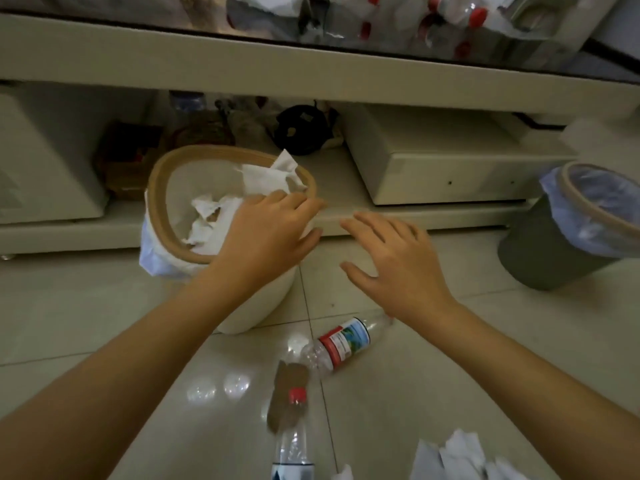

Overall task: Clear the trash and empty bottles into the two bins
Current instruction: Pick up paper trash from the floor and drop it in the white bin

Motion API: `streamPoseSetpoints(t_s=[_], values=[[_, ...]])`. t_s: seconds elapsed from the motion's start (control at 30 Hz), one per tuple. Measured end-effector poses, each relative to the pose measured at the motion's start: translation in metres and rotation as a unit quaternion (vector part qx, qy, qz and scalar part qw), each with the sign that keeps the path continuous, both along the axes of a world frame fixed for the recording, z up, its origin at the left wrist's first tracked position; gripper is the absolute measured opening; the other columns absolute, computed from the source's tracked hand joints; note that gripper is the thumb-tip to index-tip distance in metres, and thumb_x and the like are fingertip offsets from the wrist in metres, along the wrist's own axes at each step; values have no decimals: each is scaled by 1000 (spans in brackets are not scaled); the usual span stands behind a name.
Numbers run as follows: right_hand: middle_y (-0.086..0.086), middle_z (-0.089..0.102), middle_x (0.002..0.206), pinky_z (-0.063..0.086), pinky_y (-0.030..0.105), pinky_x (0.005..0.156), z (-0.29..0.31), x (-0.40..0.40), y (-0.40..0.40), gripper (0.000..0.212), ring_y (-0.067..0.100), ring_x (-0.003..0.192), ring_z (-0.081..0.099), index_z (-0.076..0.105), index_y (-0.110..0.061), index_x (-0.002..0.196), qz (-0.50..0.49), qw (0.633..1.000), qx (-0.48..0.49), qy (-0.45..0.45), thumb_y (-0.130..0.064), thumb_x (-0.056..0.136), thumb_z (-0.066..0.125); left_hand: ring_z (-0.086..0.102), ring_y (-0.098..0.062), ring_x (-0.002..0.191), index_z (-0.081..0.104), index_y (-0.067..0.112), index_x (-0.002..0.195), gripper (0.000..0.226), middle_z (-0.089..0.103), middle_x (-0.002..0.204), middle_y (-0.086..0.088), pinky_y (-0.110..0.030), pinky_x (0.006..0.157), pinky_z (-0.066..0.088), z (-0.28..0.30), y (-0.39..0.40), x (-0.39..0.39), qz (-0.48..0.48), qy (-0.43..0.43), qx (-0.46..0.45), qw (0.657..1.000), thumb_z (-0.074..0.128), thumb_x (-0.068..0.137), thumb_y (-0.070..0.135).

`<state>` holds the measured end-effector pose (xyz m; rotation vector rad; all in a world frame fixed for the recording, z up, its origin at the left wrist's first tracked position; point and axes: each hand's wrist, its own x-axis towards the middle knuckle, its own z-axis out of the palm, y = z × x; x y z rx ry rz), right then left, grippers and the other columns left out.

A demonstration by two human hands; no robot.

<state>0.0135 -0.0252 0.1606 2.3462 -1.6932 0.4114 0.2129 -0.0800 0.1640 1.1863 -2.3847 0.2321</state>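
Down on the tiled floor (86,306), a white bin (256,306) with a tan rim stands against the front edge of a low cream shelf (433,216), and crumpled white paper (214,220) lies inside it, with one sheet (273,174) sticking up past the far rim. The left hand (266,233) hovers over the near right part of that rim with its fingers relaxed and slightly spread, holding nothing; whether the fingertips touch the sheet cannot be told. The right hand (394,261) is just beside it, above the floor, fingers straight and fanned wide, also holding nothing. A second bin (554,251), dark grey with a pale blue liner, stands well apart at the right, near the shelf's front edge. Below the hands, an empty clear bottle (341,341) with a red and blue label lies on its side on the floor, its neck hidden under the right wrist. Nearer the camera another clear bottle (294,438) with a red cap lies across a piece of brown cardboard (287,393). More crumpled white paper (457,455) sits at the bottom right. Above, the desk (207,57) carries more red-capped bottles (460,12), blurred.
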Motion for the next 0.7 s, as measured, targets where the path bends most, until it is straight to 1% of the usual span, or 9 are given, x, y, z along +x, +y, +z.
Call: streamPoseSetpoints(t_s=[0.1,0.23,0.33,0.43,0.47,0.53,0.6,0.7], values=[[1,54,135,40,44,98,-12,-40,36,58,20,121,51,46,-24,136,-35,999,9,7,-49,85,49,65,-25,90,61,16,120,37,68,104,-6,-35,71,51,-10,19,-31,-61,-23,1,998,58,88,35],[1,53,136,41,47,98,-40,-89,91,57,22,124,50,49,-24,136,-82,996,44,9,-48,85,53,63,-26,101,54,18,129,47,65,115,-6,-41,77,53,-42,46,-78,-143,-63,47,987,53,88,41],[2,54,136,41,49,97,-67,-119,130,58,24,121,53,51,-23,135,-128,988,82,7,-49,82,53,64,-27,97,58,18,126,48,67,113,-5,-40,72,54,-77,70,-113,-181,-104,85,974,62,84,42],[3,55,135,42,51,97,-90,-140,164,58,26,119,55,51,-23,134,-166,980,111,-5,-50,82,48,66,-27,94,61,17,123,53,68,110,-5,-37,69,53,-109,93,-146,-196,-133,122,964,70,78,42],[3,56,134,42,51,97,-96,-147,174,58,27,119,55,52,-23,133,-174,978,115,-5,-50,83,46,65,-28,96,60,17,125,54,67,111,-5,-37,71,52,-118,101,-157,-200,-137,133,961,69,78,43],[4,56,134,41,52,97,-107,-159,192,57,28,119,55,52,-23,133,-192,973,129,-5,-50,84,42,62,-28,104,55,17,131,56,64,119,-6,-40,80,51,-131,117,-178,-210,-136,169,953,65,82,44],[5,55,135,41,53,97,-116,-171,209,57,28,119,54,51,-23,134,-212,967,144,-4,-50,83,46,56,-27,114,47,19,138,58,57,131,-6,-40,88,47,-139,133,-195,-217,-141,198,945,58,88,46],[5,55,136,39,55,97,-132,-187,235,60,29,120,54,52,-24,133,-238,955,176,-1,-49,79,54,48,-25,123,35,23,145,62,46,142,-3,-37,91,41,-151,153,-216,-226,-161,206,938,51,91,49]])
